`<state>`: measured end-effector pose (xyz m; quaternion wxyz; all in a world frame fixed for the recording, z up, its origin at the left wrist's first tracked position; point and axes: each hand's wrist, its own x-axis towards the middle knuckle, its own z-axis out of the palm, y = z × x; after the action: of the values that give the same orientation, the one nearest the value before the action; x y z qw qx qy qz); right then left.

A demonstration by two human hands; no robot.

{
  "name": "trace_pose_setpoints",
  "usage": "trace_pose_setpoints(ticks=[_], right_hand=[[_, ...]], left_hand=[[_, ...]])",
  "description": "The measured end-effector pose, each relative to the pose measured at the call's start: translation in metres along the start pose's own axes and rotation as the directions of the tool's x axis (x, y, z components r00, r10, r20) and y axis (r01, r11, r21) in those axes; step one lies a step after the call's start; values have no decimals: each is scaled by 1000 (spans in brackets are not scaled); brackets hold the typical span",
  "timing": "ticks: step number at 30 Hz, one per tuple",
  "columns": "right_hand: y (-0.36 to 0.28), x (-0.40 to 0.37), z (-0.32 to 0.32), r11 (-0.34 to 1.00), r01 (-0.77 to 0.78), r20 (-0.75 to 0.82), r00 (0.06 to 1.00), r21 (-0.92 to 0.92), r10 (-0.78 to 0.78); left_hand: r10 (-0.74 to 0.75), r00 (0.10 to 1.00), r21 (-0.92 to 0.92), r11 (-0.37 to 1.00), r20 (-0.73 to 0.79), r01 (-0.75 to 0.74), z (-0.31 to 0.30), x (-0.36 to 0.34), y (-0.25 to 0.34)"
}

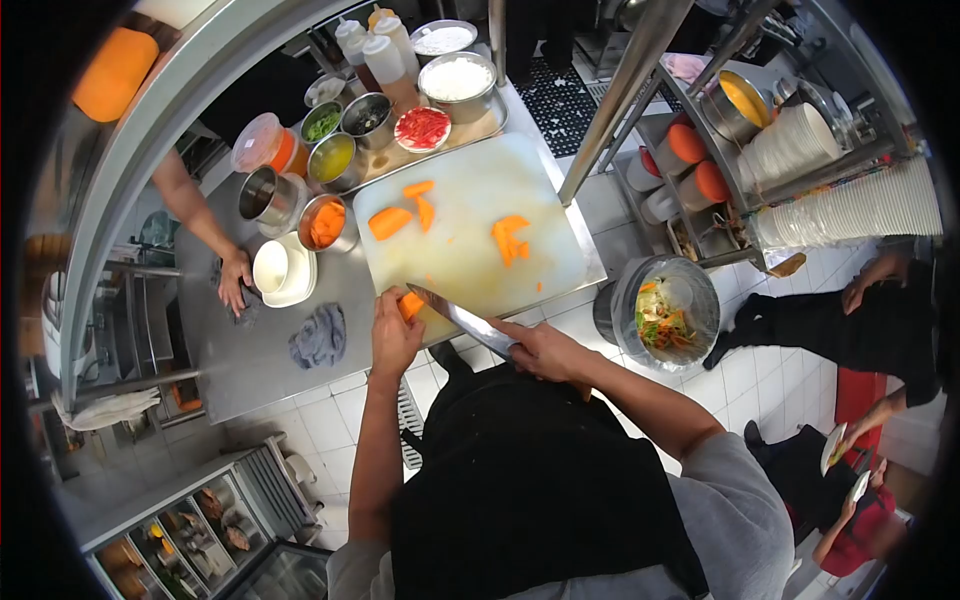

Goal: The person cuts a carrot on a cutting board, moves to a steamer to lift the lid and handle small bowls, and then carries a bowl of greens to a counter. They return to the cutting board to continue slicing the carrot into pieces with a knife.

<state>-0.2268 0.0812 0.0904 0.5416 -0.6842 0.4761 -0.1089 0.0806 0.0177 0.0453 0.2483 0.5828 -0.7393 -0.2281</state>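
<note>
My left hand (397, 337) is closed around a piece of carrot (411, 305) at the near left edge of the white cutting board (465, 180). My right hand (545, 350) grips a large kitchen knife (465, 320). Its blade slants up and left over the board's near edge, with the tip close to the held carrot. A thick carrot chunk (390, 222) lies at the board's left beside a few smaller pieces. Toward the right sits a cluster of cut carrot (508, 240). Left of the board stands a metal bowl (345, 240) with orange pieces in it.
Behind the board are several bowls, a red-filled bowl (422, 130) and squeeze bottles (385, 60). A co-worker's hand (235, 280) rests on a cloth at left, near white dishes (298, 280) and a grey cloth (318, 335). A lined scrap bin (690, 300) stands at right; people stand beyond it.
</note>
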Motion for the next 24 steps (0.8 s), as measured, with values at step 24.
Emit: trace_pose_setpoints(ticks=[24], right_hand=[[0,-2,-1,975,43,-57,997,-216,-57]], left_hand=[[78,997,12,997,-3,-78,-8,5,12]])
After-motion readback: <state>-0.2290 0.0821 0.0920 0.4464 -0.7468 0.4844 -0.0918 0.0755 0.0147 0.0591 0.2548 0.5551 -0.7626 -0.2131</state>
